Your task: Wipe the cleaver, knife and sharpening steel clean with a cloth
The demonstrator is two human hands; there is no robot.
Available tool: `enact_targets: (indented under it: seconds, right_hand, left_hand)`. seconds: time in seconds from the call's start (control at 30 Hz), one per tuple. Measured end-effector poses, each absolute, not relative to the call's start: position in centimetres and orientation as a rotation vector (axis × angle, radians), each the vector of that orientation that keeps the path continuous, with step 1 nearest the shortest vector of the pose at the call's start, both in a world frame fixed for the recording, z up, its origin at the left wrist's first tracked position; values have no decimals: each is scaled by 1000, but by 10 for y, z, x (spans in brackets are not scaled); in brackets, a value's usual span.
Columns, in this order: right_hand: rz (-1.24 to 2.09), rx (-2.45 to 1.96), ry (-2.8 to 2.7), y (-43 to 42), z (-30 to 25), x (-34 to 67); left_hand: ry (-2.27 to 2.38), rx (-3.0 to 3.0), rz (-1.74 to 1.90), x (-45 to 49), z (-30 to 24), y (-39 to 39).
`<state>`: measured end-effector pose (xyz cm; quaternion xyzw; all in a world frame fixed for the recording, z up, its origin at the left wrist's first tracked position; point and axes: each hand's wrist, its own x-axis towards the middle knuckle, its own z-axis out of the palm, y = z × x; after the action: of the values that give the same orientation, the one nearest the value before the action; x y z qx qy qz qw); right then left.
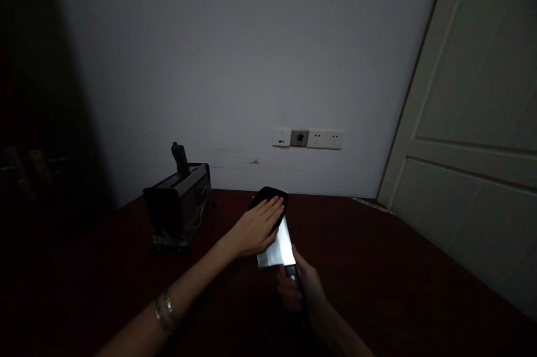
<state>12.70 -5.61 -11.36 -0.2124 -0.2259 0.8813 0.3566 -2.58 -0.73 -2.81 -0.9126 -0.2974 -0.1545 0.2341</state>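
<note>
My right hand [302,287] is closed round the dark handle of a wide steel cleaver [280,248], whose flat blade points away from me over the dark red table [377,267]. My left hand [257,227] lies flat with fingers stretched out, pressing a black cloth [268,196] against the far part of the blade. The cloth covers the blade's tip. Two thin bracelets sit on my left wrist.
A metal knife block [180,206] with one black handle [180,160] sticking up stands at the back left of the table. Wall sockets [308,138] sit on the grey wall behind. A white door [478,139] is at the right. The left side is very dark.
</note>
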Motion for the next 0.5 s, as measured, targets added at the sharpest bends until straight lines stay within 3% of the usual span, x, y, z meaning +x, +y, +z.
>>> enact_targets:
  seconds: [0.23, 0.5]
  right_hand:
    - [2250, -457, -529, -51, -114, 133]
    - [2246, -725, -597, -65, -116, 119]
  left_hand:
    - [-810, -2733, -345, -7, -37, -33]
    - [-1023, -2410, -545, -23, -26, -9]
